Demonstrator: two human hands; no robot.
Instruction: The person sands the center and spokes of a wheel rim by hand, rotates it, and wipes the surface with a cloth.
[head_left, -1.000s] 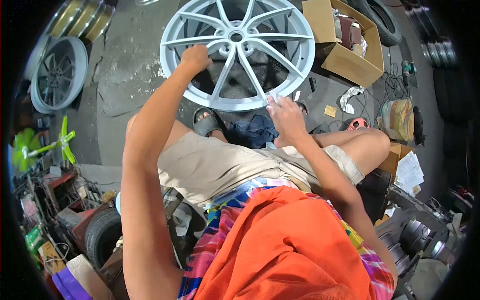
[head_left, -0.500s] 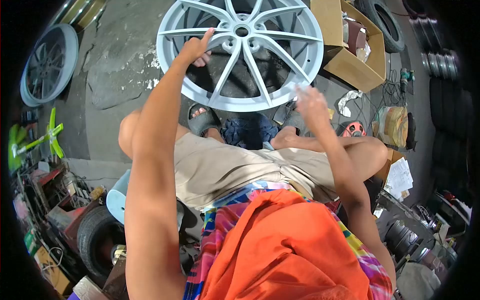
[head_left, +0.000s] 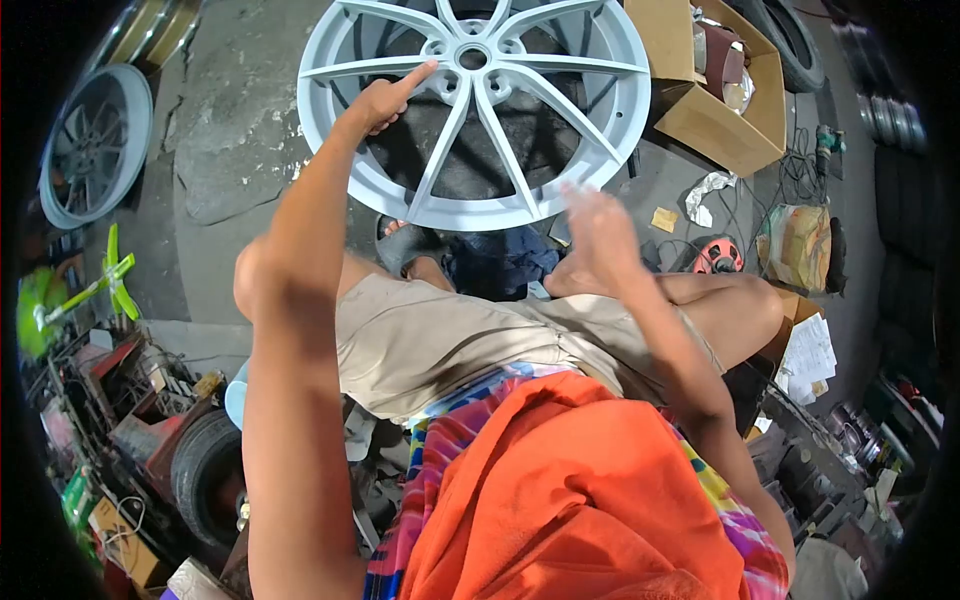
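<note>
A light grey multi-spoke alloy wheel tilts in front of me at the top of the head view, its upper edge cut off. My left hand is closed around one of its left spokes, one digit stretched along the top towards the hub and the other fingers curled below. My right hand is by the lower right part of the wheel's rim. Motion smears its fingertips, so I cannot make out whether they touch the rim or hold anything. A dark blue cloth lies between my feet, below the wheel.
An open cardboard box stands right of the wheel, near crumpled paper and a corded power tool. Another wheel leans at left. A green fan, a tyre and clutter lie lower left.
My right hand has shifted left and a little down along the rim. The left hand stays on its spoke. The view has moved slightly, and the wheel sits a little lower and left.
</note>
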